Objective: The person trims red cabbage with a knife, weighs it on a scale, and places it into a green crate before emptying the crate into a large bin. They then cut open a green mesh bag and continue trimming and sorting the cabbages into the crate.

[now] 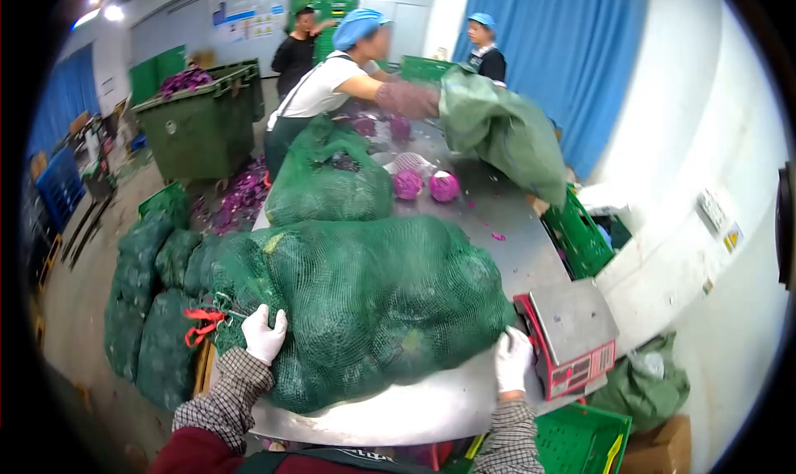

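A large green net sack [381,300], full of round lumps, lies across the near end of the metal table [464,391]. My left hand [264,335], in a white glove, grips the sack's netting at its left end, beside a red tie [201,325]. At the sack's lower right end is my right hand [513,358], also gloved, its fingers closed on the netting. A red scale [572,329] with a metal plate stands just right of that hand. Behind the sack sits another green net sack [332,184], and two purple cabbages [408,184] lie beyond.
Across the table a co-worker [319,88] holds a green woven sack [502,126]. Two more people stand behind. Full net sacks [166,341] are stacked at left, near a green bin [195,130]. Green crates [580,242] stand at right.
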Demonstrator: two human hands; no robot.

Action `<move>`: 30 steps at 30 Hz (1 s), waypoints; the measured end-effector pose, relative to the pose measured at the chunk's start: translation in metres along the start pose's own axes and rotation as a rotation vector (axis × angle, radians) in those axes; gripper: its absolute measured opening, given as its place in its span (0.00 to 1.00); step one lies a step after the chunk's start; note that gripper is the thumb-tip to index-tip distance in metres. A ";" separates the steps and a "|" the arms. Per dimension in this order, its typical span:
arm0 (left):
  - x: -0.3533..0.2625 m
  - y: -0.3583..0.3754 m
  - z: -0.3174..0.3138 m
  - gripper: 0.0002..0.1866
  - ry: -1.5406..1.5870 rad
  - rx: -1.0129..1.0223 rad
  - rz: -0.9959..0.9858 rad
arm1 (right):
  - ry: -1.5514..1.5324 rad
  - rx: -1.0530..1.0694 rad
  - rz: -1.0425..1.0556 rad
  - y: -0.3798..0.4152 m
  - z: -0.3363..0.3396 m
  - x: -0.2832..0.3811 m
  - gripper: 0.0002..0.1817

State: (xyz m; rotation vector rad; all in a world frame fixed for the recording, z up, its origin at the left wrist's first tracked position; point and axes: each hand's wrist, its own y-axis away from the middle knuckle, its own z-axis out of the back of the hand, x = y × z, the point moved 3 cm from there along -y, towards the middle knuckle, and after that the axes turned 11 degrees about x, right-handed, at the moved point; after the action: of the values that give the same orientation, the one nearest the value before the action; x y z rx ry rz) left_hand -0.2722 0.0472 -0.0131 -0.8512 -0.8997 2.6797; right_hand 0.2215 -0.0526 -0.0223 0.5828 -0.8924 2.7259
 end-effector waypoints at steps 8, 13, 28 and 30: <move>-0.017 -0.006 0.008 0.19 -0.132 0.125 0.137 | 0.423 0.601 -0.629 0.003 -0.030 -0.101 0.36; -0.018 -0.005 0.010 0.20 -0.134 0.166 0.135 | 0.487 0.738 -0.649 0.002 -0.044 -0.119 0.36; -0.021 -0.007 0.015 0.22 -0.049 0.108 0.125 | 0.391 0.492 -0.598 0.000 -0.044 -0.111 0.15; -0.021 -0.008 0.018 0.22 -0.003 0.142 0.161 | 0.329 0.467 -0.571 -0.005 -0.029 -0.088 0.14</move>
State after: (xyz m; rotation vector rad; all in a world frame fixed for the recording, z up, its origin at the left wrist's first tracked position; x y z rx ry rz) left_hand -0.2657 0.0371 0.0129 -0.9237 -0.6567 2.8416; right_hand 0.2932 -0.0376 -0.0790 0.3668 0.0096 2.3784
